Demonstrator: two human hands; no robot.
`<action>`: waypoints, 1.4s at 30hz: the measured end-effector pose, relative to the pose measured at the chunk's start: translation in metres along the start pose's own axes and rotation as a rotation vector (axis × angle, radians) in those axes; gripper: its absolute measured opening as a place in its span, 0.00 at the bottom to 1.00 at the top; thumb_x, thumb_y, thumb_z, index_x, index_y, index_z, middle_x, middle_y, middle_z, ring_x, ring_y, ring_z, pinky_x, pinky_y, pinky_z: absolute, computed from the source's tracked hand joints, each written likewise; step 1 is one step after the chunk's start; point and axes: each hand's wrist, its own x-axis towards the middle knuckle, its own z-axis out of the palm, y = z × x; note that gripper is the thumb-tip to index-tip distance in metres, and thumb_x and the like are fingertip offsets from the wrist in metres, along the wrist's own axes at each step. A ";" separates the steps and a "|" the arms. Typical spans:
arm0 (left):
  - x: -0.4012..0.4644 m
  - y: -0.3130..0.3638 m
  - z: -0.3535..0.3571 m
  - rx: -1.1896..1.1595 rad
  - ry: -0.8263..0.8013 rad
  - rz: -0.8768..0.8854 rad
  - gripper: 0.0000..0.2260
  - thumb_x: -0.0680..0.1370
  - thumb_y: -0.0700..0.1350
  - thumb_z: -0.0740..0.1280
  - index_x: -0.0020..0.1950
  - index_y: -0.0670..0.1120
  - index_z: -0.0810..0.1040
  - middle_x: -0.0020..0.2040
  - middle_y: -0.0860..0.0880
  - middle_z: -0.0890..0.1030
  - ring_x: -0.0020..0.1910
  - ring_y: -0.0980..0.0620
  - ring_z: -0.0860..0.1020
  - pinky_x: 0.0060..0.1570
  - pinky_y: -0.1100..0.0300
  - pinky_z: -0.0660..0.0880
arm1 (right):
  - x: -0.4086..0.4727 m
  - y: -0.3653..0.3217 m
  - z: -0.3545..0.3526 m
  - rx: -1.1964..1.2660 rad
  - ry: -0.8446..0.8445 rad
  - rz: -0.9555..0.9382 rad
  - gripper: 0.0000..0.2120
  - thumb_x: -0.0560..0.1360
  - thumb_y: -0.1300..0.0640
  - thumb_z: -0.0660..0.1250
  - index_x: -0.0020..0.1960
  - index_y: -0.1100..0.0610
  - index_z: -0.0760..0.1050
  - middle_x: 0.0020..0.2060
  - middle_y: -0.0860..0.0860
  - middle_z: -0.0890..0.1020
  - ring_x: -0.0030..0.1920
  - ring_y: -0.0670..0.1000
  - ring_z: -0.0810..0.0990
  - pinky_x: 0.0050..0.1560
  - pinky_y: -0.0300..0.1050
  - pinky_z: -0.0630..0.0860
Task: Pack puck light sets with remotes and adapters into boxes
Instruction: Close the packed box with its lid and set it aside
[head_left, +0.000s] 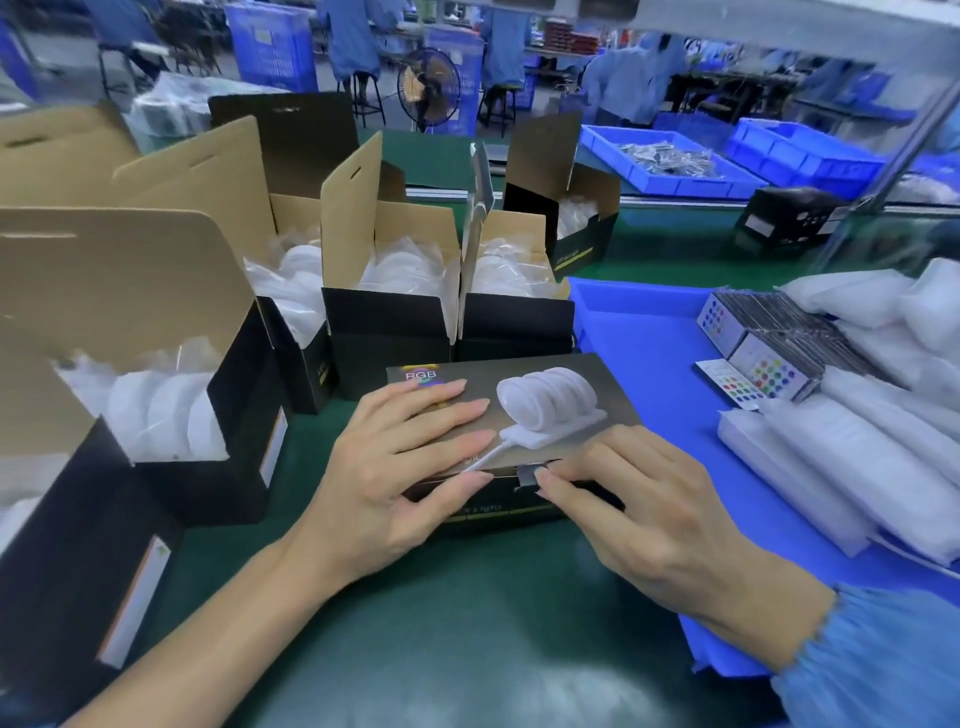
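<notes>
Closed box (519, 395) front print under hands; background workers blurred.

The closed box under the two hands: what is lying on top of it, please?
Only the hands. The left hand lies flat on the closed box; the right hand presses a small tape piece at its front edge. The lights on the lid are printed. Contents are hidden.
</notes>
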 end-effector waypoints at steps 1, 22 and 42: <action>0.000 -0.001 0.000 -0.004 0.000 -0.005 0.14 0.80 0.52 0.66 0.54 0.44 0.86 0.60 0.48 0.82 0.65 0.45 0.78 0.64 0.42 0.71 | 0.000 -0.001 0.001 0.019 -0.008 0.017 0.05 0.73 0.69 0.70 0.41 0.65 0.83 0.34 0.56 0.80 0.31 0.57 0.73 0.30 0.48 0.68; 0.002 0.013 0.005 -0.002 0.093 -0.110 0.13 0.74 0.54 0.72 0.47 0.45 0.88 0.55 0.52 0.85 0.59 0.51 0.81 0.61 0.46 0.73 | 0.052 0.069 0.008 0.309 -1.043 0.268 0.50 0.59 0.23 0.65 0.75 0.31 0.46 0.78 0.42 0.46 0.76 0.46 0.45 0.76 0.49 0.45; -0.004 0.019 -0.014 0.035 0.105 0.042 0.11 0.76 0.49 0.69 0.49 0.43 0.87 0.57 0.52 0.84 0.61 0.54 0.81 0.57 0.45 0.75 | 0.059 0.034 0.000 0.328 -0.854 0.297 0.43 0.62 0.32 0.74 0.73 0.36 0.62 0.70 0.53 0.63 0.68 0.54 0.63 0.71 0.49 0.58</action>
